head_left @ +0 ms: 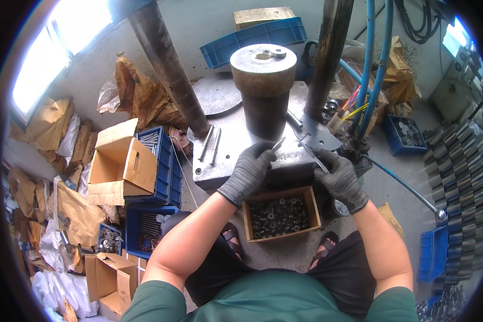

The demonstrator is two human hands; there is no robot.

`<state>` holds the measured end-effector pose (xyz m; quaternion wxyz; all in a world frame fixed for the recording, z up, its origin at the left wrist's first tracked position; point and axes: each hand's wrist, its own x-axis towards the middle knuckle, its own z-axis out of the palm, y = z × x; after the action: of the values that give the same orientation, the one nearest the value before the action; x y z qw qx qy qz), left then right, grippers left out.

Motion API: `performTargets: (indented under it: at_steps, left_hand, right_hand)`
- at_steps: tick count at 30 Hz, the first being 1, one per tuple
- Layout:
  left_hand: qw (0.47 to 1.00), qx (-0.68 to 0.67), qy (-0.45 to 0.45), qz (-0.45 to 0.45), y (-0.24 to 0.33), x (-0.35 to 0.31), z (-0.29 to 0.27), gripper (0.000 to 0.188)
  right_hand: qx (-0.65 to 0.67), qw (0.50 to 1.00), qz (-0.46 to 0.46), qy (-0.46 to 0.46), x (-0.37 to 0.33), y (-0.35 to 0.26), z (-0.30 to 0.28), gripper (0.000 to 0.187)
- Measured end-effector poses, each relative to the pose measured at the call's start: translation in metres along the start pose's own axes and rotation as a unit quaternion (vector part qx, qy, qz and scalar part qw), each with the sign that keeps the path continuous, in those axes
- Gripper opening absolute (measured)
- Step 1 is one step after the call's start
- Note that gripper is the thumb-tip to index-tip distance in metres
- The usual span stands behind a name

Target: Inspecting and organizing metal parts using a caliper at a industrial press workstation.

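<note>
The left hand (248, 170), in a dark grey glove, has its fingers (264, 153) pinched on a short metal pin (278, 143) that tilts up toward 1 o'clock, just in front of the big steel cylinder (263, 88) standing on the press plate (236, 139). The right hand (341, 180), gloved the same, lies at 3 o'clock of the left; its fingers are curled around a thin dark rod (311, 154) whose tip reaches toward 10 o'clock, near the pin but apart from it. At 6 o'clock of both hands, between the person's knees, stands a small wooden box (280, 214) filled with small dark metal rings. Two loose pins (211, 144) lie on the plate at 9 o'clock of the left hand. An open cardboard box (121, 161) rests on blue crates (165, 166) farther toward 9 o'clock.
</note>
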<state>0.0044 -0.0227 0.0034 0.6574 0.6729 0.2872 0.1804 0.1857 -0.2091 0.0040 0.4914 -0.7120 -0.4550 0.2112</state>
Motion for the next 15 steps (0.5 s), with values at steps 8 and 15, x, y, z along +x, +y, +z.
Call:
performTargets:
  at_steps: [8,15]
  left_hand:
    - [0.983,0.148,-0.018,0.107,0.005,-0.005,-0.006,0.031]
    - [0.99,0.062,-0.067,0.109,0.009,-0.011,-0.006,0.03]
  right_hand:
    - [0.059,0.992,0.034,-0.109,-0.002,-0.009,-0.016,0.05]
    - [0.054,0.98,0.052,-0.182,-0.009,-0.018,-0.024,0.052]
